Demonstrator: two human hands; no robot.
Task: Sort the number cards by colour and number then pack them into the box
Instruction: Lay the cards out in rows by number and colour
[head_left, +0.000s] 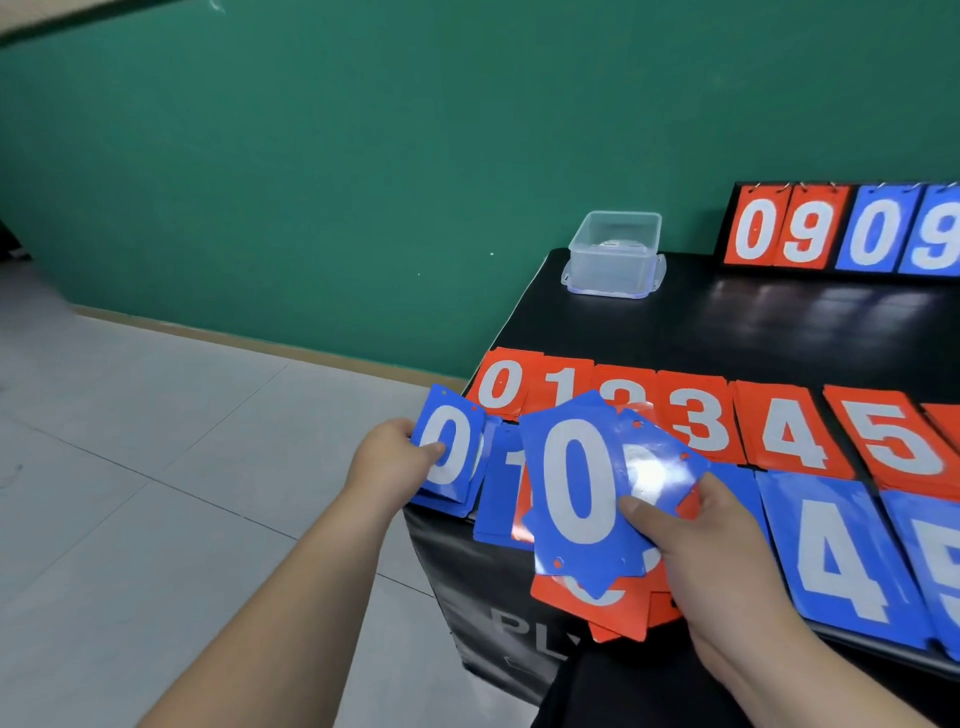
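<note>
Sorting under way at the near-left corner of the black table (753, 322). Pinching a blue 0 card (448, 452) with the left hand (387, 454), with thumb on the face and fingers behind, just over the blue 0 pile (441, 503) right at the table's left edge. Gripping a loose mixed stack (574, 488) of blue and red cards in the right hand (717, 551), with thumb pressed across the front, fingers curled underneath and another blue 0 on top. Lying beyond: a red row (698, 418) running 0 to 5, and nearer, a blue row (836, 556), overlapping it. Standing well apart at the far-left corner: the clear box (615, 249). Judging by glare and flat faces, likely handling as thin, stiff, light, slippery sheets. Best taking hold by a side edge between thumb and fingers, away from the punched holes. Needing care at the left edge, given a pile liable to slide off toward the floor (156, 441). Offering free room: the bare strip between red row and box.
</note>
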